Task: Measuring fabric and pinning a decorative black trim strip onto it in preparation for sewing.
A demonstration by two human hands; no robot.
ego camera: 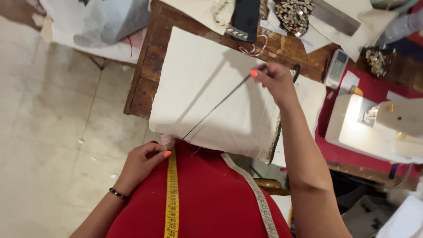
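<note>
A folded cream cloth [207, 88] lies over the edge of a wooden table [147, 66]. My right hand [275, 79] is raised above the cloth's far right part, fingers pinched on the end of a thin dark cord [220, 102] that runs taut down to the cloth's near edge. My left hand [143, 161] sits at that near edge, by my red top, fingers curled and pinching the cord's lower end beside a yellow measuring tape [172, 198] that hangs round my neck.
A white sewing machine [379, 128] stands at the right on a red surface. A calculator [336, 68], beaded trims [294, 15], a black strip [246, 17] and a metal ruler [335, 16] lie at the table's far side. Pale tiled floor [53, 132] spreads left.
</note>
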